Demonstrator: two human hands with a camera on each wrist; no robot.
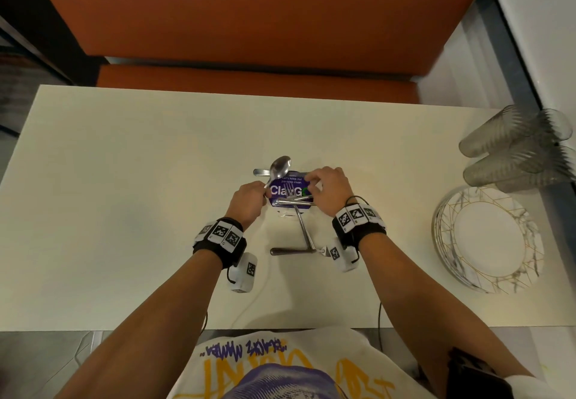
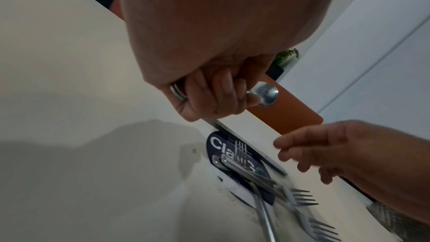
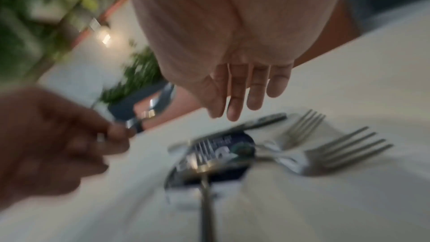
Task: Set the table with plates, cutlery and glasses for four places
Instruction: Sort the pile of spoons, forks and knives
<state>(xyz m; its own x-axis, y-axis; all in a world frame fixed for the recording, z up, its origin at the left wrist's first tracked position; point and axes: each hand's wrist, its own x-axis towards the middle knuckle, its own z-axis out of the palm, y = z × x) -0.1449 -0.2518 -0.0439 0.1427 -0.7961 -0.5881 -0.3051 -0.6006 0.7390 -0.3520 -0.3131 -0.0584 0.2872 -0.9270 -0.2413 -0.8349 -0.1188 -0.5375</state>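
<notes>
Left hand (image 1: 247,199): fingers curled round the handle of a spoon (image 1: 279,166), bowl raised and pointing away from the person, above the far edge of the cutlery pile. The left wrist view also shows a second metal handle in the same grip; which utensil it belongs to cannot be determined.

Right hand (image 1: 327,191): poised over the right side of the pile, fingers extended downward and slightly spread, holding nothing. The right wrist view is blurred, so contact with the cutlery appears unlikely but is not certain.

Cutlery: forks (image 2: 300,197) lie crossed on a round purple sticker (image 1: 288,194) at the centre of the white table (image 1: 124,165).

Plates (image 1: 489,239): stacked near the right edge of the table. Glasses (image 1: 511,149): lying on their sides just beyond the plates.
</notes>
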